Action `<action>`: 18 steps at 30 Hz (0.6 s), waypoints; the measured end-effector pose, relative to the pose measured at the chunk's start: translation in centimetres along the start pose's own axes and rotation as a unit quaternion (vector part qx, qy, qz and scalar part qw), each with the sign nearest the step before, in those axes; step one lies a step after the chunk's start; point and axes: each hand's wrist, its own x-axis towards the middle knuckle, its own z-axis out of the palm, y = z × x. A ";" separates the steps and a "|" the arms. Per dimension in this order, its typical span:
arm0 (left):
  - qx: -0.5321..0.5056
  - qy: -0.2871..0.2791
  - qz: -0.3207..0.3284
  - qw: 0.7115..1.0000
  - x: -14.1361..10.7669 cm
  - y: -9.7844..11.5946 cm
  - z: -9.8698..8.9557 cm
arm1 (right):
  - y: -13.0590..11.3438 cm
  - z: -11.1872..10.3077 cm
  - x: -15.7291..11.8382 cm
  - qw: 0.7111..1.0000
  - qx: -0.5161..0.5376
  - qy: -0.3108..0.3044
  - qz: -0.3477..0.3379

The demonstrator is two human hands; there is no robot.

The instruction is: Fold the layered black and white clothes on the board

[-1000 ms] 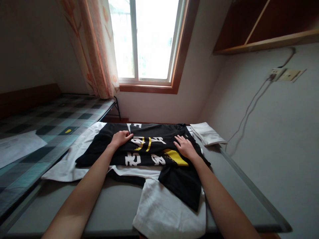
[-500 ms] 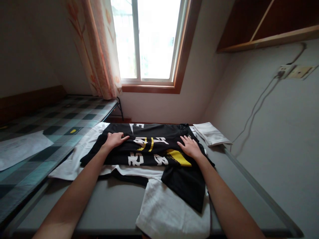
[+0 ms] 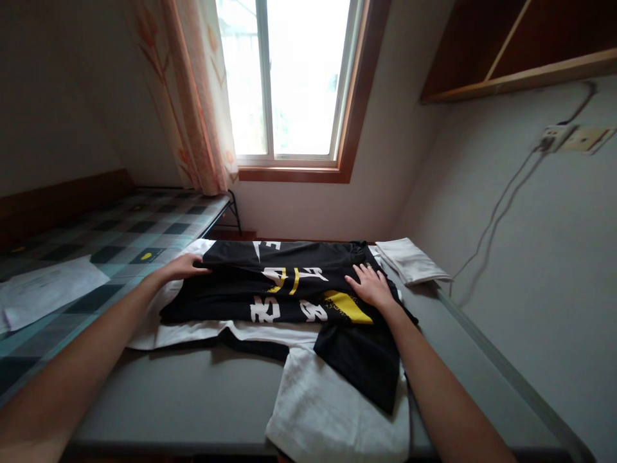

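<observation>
A black shirt [image 3: 231, 292] with white letters and a yellow patch lies over a white shirt [image 3: 337, 405] on the grey tabletop [image 3: 207, 392]. At the black shirt's upper left edge, my left hand [image 3: 186, 265] pinches the black cloth between thumb and fingers. My right hand [image 3: 370, 285] rests flat on the black shirt's right part, fingers spread, just above the yellow patch. One black sleeve hangs down over the white sleeve near the front.
A folded white cloth [image 3: 412, 260] lies at the table's back right. To the left stands a bed with a checkered cover [image 3: 164, 222] and papers [image 3: 53, 289]. A window [image 3: 299, 83], curtain [image 3: 193, 96] and wall socket [image 3: 578, 138] are beyond.
My left hand has moved left from the top of the black shirt to its edge and closed on the cloth. The white cloth at the left has been drawn in. My right hand stays put.
</observation>
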 end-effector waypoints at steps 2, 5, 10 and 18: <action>-0.023 0.028 -0.006 0.999 -0.2 -0.5 -0.7 | -0.1 0.0 -0.1 1.000 0.001 0.003 0.002; -0.003 0.101 0.020 0.995 -1.2 -0.7 -0.8 | -0.1 0.0 -0.1 1.000 0.003 0.004 0.004; -0.006 -0.041 0.140 0.989 -4.8 0.5 0.3 | -0.1 0.1 -0.1 1.000 0.001 0.012 0.004; 0.177 0.013 0.164 0.970 -7.2 1.2 0.8 | -0.1 0.1 -0.2 1.000 0.002 0.019 0.002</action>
